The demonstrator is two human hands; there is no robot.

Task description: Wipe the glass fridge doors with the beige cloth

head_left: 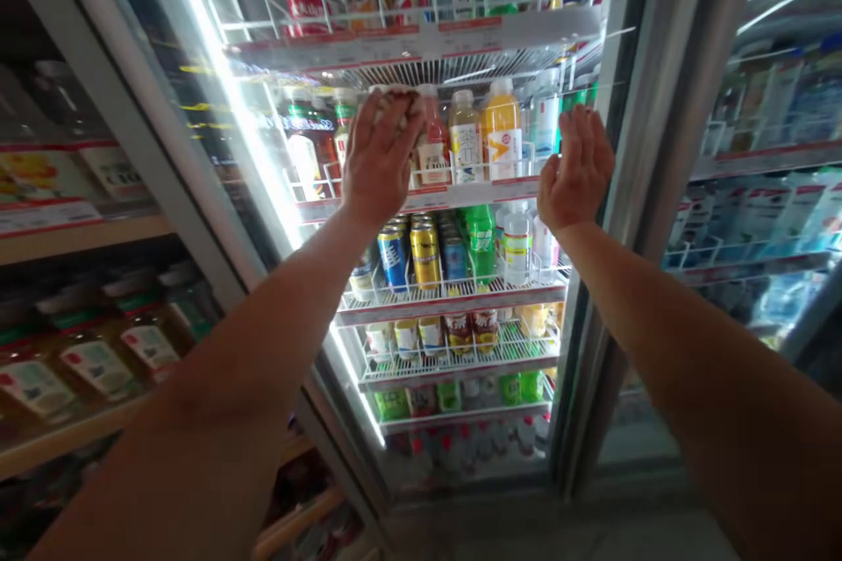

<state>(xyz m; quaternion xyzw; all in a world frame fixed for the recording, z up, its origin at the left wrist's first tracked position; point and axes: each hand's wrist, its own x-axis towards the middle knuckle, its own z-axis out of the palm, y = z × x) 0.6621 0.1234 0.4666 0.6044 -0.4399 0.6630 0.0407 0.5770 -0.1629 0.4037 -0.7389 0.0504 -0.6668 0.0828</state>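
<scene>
My left hand (pixel 380 162) is raised at the second shelf from the top, its back to me, fingers stretched up and a little apart. Its fingertips overlap a pale bottle top; whether they touch it is unclear. Just right of it stands a reddish bottle (pixel 432 145) with a white label. Held up at the shelf's right end, my right hand (pixel 576 168) has its fingers side by side and slightly bent, the thumb beside them. Green bottles show partly behind those fingers. Between my hands are a pale tea bottle (pixel 467 140) and an orange juice bottle (pixel 502 133).
The lit drinks cooler has wire shelves with white front rails (pixel 368 311). Cans such as a gold can (pixel 424 254) and a green bottle (pixel 481 241) fill lower shelves. A metal frame (pixel 648 105) borders the right; wooden shelves (pixel 72 434) with bottles are at left.
</scene>
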